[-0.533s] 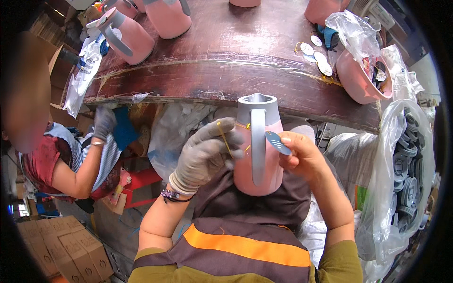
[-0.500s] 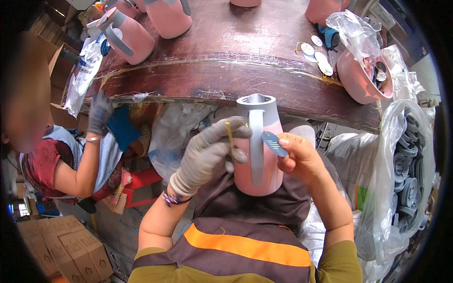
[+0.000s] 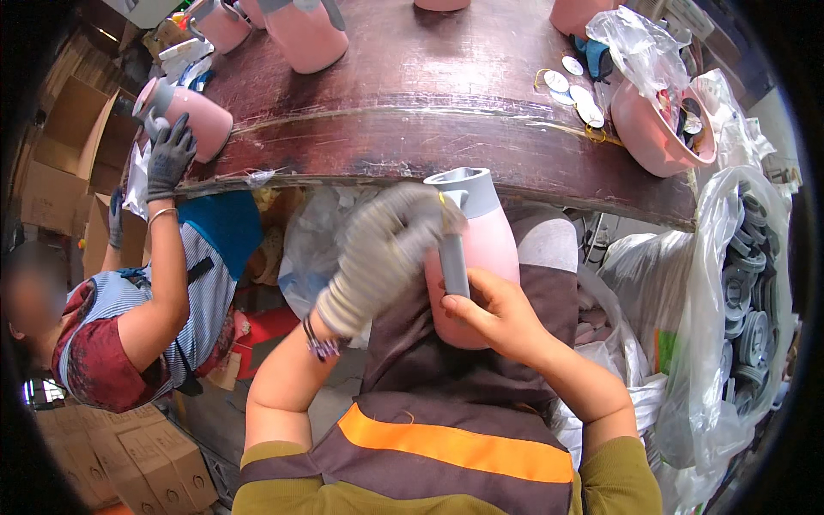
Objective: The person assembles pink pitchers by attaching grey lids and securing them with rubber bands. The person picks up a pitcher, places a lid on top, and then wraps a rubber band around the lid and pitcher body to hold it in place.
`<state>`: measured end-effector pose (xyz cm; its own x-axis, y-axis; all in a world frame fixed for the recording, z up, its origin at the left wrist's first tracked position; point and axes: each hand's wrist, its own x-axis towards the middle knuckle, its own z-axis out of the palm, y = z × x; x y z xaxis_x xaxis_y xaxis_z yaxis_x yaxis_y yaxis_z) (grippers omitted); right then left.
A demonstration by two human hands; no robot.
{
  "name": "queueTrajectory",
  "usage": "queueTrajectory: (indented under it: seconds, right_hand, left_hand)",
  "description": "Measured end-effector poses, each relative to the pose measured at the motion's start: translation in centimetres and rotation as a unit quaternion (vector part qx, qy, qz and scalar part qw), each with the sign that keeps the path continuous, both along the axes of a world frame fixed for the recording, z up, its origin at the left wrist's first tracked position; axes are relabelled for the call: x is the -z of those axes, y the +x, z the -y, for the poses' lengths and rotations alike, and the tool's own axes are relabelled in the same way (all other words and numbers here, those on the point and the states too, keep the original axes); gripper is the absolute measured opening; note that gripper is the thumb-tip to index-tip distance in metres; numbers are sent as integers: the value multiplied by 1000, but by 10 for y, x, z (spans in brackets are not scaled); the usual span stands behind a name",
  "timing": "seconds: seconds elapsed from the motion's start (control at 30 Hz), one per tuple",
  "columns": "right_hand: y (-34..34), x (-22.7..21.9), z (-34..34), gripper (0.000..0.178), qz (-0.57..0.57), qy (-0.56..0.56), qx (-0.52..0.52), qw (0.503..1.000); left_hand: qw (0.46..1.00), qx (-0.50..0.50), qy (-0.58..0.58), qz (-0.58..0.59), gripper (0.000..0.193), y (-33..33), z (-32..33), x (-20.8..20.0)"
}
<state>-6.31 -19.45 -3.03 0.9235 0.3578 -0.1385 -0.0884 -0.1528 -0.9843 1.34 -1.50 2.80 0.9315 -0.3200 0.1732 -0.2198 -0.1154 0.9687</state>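
A pink jug [image 3: 487, 257] with a grey spout rim and grey handle [image 3: 454, 263] stands upright at my lap, below the table edge. My right hand [image 3: 502, 316], bare, closes on the lower handle, thumb in front. My left hand [image 3: 390, 245], in a grey-white glove, is smeared by motion. Its fingers curl at the handle's top, where a bit of yellow string [image 3: 444, 200] shows at the fingertips. The blue oval tag cannot be seen.
More pink jugs [image 3: 307, 39] stand on the dark wooden table [image 3: 386, 142]. White oval tags [image 3: 586, 105] lie near a pink basin [image 3: 652, 137]. At right, a clear bag holds grey lids [image 3: 748, 339]. On the left, a co-worker's gloved hand [image 3: 170, 159] touches another jug.
My right hand has moved from holding up the blue tag to gripping the jug's handle. My left hand has risen to the handle's top. The co-worker has reached to a jug, now tilted toward them.
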Motion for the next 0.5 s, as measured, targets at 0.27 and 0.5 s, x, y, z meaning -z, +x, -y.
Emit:
queueTrajectory:
  seconds: [0.27,0.5]
  right_hand:
    - [-18,-7,4,29,-25,67,-3,997]
    - [-43,1,-2,30,116,-30,91,989]
  left_hand:
    - [960,-186,17,-207,25,60,-44,72]
    - [952,-182,129,-212,27,-30,-49,22]
